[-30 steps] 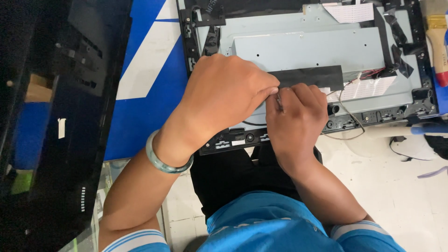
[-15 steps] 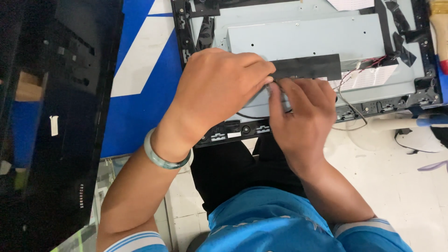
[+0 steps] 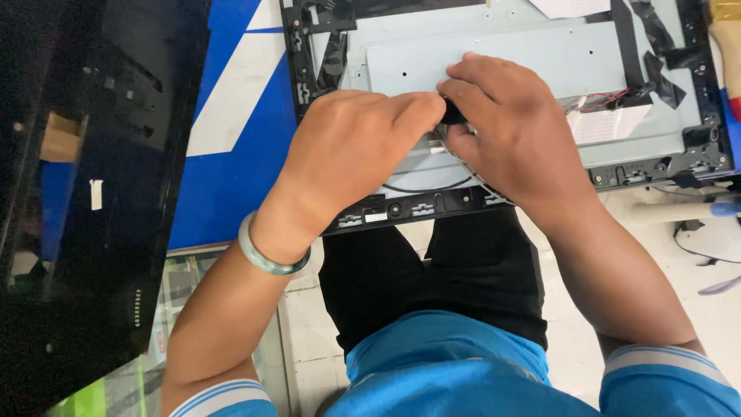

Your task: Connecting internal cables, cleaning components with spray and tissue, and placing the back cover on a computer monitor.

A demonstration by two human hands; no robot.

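A blue and white board [image 3: 231,131] lies left of the pale tiled floor [image 3: 664,255]; a black panel [image 3: 85,193] is further left.

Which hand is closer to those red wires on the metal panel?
Right. The right hand lies just left of the red wires; the left hand sits farther left, beyond the right hand.

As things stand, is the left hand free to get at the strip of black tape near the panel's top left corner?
Probably yes: the black tape lies uncovered just above the left hand, with nothing between them, though its fingertips are pinched with the right hand.

Both hands [image 3: 432,143] together, fingers [image 3: 421,104] pinched
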